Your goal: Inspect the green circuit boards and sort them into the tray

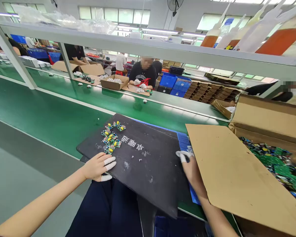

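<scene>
A black mat (153, 164) with white characters lies tilted over the front edge of the green bench. Small green circuit boards (111, 139) with yellow parts are grouped on its left part. My left hand (100, 167), with white finger cots, rests on the mat's near left edge, fingers spread, just below the boards. At the mat's right edge is my right hand (188, 164), also in finger cots, its fingers curved beside a blue sheet (184, 141) and a small clear item; whether it grips anything is too blurred to tell. Grey crumbs dot the mat.
An open cardboard box (268, 118) full of circuit boards (281, 164) stands at the right, its flap (232, 164) slanting close to my right forearm. Overhead runs a white shelf (138, 42) with bottles (212, 34). Across the bench (64, 120) sits a person (143, 74) near a small box (114, 82).
</scene>
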A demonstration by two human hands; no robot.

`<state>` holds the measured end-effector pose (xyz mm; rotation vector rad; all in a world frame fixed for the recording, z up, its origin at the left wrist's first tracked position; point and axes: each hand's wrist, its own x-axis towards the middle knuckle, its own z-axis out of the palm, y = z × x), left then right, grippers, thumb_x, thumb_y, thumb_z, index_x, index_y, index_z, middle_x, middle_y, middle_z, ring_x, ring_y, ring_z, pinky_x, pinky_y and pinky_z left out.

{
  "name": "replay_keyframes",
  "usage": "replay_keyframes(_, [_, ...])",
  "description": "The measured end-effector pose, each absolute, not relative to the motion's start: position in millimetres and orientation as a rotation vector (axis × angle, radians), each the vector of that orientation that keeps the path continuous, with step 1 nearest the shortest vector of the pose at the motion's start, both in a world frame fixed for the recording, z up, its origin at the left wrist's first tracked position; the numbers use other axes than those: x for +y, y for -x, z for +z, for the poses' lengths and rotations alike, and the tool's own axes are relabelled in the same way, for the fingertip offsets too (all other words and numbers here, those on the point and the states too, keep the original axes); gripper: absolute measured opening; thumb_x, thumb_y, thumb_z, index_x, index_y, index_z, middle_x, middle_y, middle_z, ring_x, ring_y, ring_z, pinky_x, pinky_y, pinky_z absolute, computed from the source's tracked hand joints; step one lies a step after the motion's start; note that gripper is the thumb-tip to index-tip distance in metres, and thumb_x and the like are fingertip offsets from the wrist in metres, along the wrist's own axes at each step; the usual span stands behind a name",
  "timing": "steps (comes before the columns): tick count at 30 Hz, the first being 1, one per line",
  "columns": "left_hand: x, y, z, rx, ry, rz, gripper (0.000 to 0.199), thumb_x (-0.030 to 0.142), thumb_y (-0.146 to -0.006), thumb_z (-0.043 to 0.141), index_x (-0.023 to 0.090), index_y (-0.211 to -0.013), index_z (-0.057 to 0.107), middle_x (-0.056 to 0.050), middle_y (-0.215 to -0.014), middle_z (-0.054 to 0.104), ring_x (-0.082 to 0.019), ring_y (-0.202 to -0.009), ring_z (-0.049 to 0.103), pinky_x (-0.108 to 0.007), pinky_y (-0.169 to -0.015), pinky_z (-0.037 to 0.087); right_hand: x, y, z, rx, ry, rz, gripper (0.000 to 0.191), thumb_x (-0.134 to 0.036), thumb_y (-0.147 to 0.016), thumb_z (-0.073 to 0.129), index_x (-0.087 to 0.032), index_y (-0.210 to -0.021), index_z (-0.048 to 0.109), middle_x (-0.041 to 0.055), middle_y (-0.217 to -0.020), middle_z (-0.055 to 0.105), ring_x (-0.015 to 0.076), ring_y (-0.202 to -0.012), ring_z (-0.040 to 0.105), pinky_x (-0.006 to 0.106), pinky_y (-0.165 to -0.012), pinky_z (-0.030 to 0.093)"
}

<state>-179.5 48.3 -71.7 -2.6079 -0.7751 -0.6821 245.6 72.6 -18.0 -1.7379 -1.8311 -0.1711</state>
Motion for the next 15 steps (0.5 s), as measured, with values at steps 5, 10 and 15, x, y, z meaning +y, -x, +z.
replay_keyframes(5, [50, 179, -67, -0.724, 2.608, -0.723, 0.042, 0.043, -0.080, 0.057, 0.023, -0.116, 0.060, -0.011, -0.116, 0.065, -0.026, -0.105, 0.060, -0.039, -0.093, 0.043, 50, -173, -10, -2.027, 1.578, -0.039, 0.027, -0.032, -0.088, 0.053, -0.021, -0.105, 0.070, 0.0069, -0.093, 0.073, 0.0221, -0.084, 0.062, 0.033, -0.074, 0.047])
replay_keyframes(10, [39, 171, -83, -0.836, 2.460, -0.929, 0.041, 0.038, -0.080, 0.053, 0.024, -0.118, 0.059, -0.008, -0.114, 0.067, -0.024, -0.106, 0.060, -0.037, -0.098, 0.038, 40, -115, -14, -2.146, 1.467, 0.006, 0.020, -0.026, -0.088, 0.055, -0.030, -0.095, 0.073, 0.0026, -0.093, 0.072, 0.0198, -0.087, 0.059, 0.032, -0.078, 0.045])
replay_keyframes(15, [16, 146, -111, -1.122, 2.203, -1.160, 0.050, 0.033, -0.082, 0.053, 0.020, -0.130, 0.050, -0.014, -0.117, 0.064, -0.031, -0.109, 0.057, -0.054, -0.108, 0.014, 61, -108, -15, -2.190, 1.544, -0.008, 0.017, -0.025, -0.085, 0.058, -0.025, -0.084, 0.075, 0.0055, -0.082, 0.071, 0.0222, -0.081, 0.058, 0.032, -0.072, 0.043])
